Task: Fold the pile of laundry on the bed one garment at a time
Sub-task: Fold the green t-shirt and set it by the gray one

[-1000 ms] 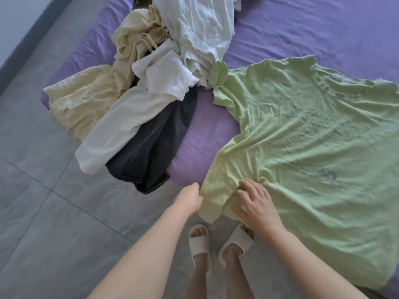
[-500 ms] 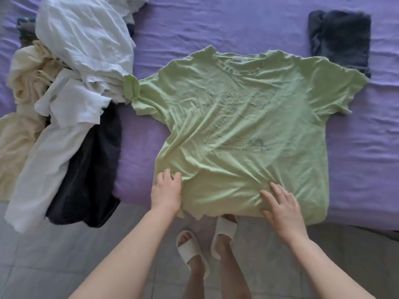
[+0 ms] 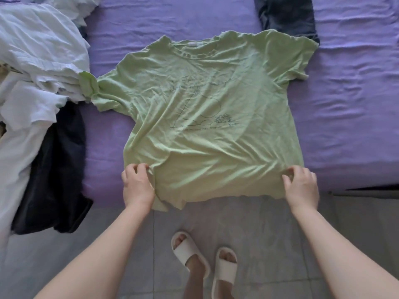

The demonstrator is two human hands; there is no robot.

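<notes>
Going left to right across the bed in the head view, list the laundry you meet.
Heap of white and pale garments → black garment hanging over the bed's edge → spread-out light green printed T-shirt → folded dark blue-grey garment.

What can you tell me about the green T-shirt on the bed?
The green T-shirt is light green, thin, soft-looking and wrinkly, with a dark line drawing and small writing on it. It lies spread flat on the purple bed, neck away from the person, hem hanging over the near edge. Its left sleeve is bunched against the laundry pile; its right shoulder overlaps a dark folded garment. The left hand and right hand pinch its bottom corners.
</notes>
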